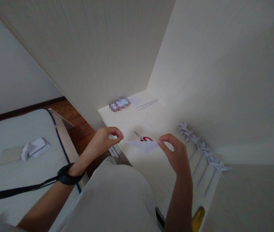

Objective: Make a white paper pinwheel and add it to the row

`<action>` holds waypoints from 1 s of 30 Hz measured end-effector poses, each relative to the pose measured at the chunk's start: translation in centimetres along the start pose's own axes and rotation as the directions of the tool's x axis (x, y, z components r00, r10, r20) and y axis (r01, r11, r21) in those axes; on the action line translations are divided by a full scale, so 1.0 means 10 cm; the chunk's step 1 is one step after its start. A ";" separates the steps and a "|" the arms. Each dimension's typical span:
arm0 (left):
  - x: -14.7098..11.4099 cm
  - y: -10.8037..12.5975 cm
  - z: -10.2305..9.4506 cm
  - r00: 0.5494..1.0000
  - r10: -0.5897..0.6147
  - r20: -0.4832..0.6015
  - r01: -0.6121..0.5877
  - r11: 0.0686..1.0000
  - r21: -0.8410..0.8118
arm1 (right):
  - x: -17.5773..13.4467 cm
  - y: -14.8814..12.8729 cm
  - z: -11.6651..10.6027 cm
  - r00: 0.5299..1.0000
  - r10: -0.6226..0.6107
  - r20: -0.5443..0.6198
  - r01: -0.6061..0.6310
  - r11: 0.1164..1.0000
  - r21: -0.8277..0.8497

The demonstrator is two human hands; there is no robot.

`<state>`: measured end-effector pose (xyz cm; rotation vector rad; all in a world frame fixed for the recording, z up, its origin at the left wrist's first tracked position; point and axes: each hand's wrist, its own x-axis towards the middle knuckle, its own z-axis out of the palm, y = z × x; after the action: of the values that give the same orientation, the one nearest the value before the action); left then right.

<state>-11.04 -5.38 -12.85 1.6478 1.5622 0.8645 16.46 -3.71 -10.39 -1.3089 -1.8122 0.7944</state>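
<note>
A white piece of paper (143, 146), folded to a triangle with its point downward, hangs above the pale tabletop. My right hand (174, 148) pinches its right corner between thumb and forefinger. At the left corner, my left hand (110, 137) is closed in a pinch; the tiny bit of paper at those fingertips is hard to see. The paper's upper edge runs straight between the two hands. Just behind it lie red-handled scissors (143, 138), partly covered by the paper. A black strap (69, 174) circles my left wrist.
Several folded white paper shapes on thin sticks (204, 151) lie along the table's right side. Thin white sticks (147, 104), a paper square (135, 100) and a blurred packet (119, 103) are at the back. A yellow object (198, 219) sits lower right. Papers (36, 148) rest on a mattress (30, 120).
</note>
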 end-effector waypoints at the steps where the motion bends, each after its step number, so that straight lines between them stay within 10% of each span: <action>1: 0.01 -0.03 -0.03 1.000 -0.009 -0.022 0.010 1.000 0.011 | 0.00 0.01 -0.01 1.000 0.010 -0.014 -0.010 1.000 -0.001; 16: 0.05 0.56 0.40 0.994 0.082 0.074 -0.072 0.988 -0.138 | 0.04 -0.19 0.29 0.993 -0.018 0.114 0.014 0.999 0.029; 30: 0.03 -0.05 -0.04 1.000 -0.010 0.013 0.010 1.000 -0.010 | 0.05 -0.01 -0.07 0.988 0.120 -0.097 -0.112 0.990 0.084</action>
<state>-11.64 -5.04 -13.02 1.6335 1.5535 0.8535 16.91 -3.18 -9.85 -1.3885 -1.6208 0.8370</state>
